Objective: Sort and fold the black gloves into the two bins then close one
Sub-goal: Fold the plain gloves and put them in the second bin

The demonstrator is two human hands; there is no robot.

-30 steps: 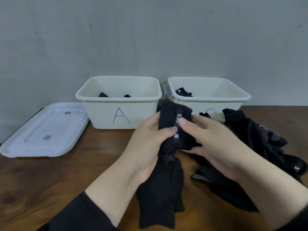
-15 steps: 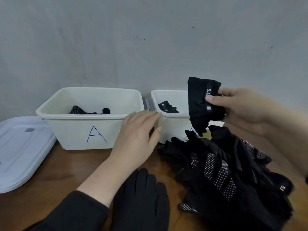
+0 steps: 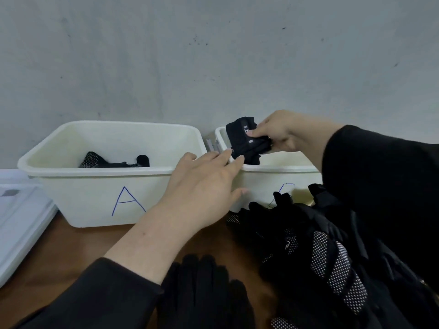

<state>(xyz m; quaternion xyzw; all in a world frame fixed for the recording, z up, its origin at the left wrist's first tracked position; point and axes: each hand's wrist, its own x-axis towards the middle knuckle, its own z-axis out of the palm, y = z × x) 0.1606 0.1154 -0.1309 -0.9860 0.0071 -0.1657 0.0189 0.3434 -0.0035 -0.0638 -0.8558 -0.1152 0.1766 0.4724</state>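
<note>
While the right hand point(image 3: 282, 134) pinches a folded black glove point(image 3: 247, 143) over the right bin point(image 3: 273, 170), the left hand point(image 3: 206, 184) reaches out with straight fingers, released, fingertips touching that glove. Bin A point(image 3: 95, 186) holds dotted gloves point(image 3: 114, 160) (partly hidden by its rim). More gloves point(image 3: 316, 257) are heaped on the desk point(image 3: 78, 245); a white lid point(image 3: 21, 222) lies left.
</note>
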